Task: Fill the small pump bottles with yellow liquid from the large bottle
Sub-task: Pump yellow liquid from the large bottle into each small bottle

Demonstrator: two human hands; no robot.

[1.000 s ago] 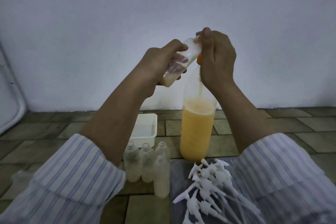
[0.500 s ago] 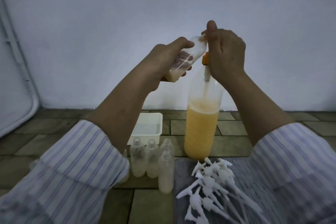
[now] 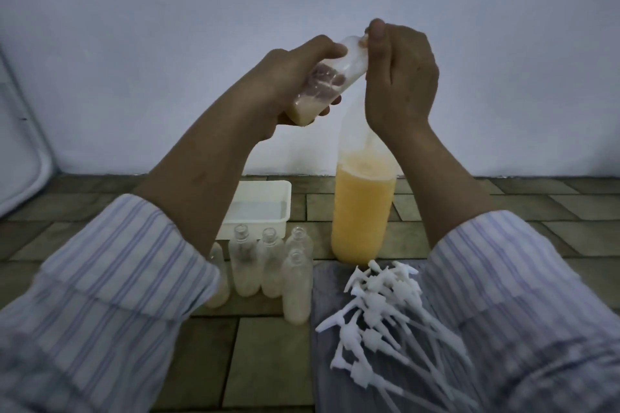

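Note:
My left hand (image 3: 285, 80) grips a small clear bottle (image 3: 335, 77), tilted with its mouth up to the right and a little pale yellow liquid in its base. Its mouth meets my right hand (image 3: 399, 77), which is curled round the top of the large bottle (image 3: 362, 211), thumb up; a bit of orange shows at the thumb. The large bottle stands on the floor, about half full of yellow liquid. Several small open bottles (image 3: 295, 288) stand in front, left of it, each with pale liquid.
A white tray (image 3: 261, 208) sits behind the small bottles. A pile of white pump heads (image 3: 379, 305) with long tubes lies on a grey cloth (image 3: 328, 362) at the lower right. A white wall closes the back; the floor is tiled.
Both hands keep the same hold. The orange collar at the large bottle's top, visible earlier, is now mostly hidden behind my right hand. The view has shifted slightly.

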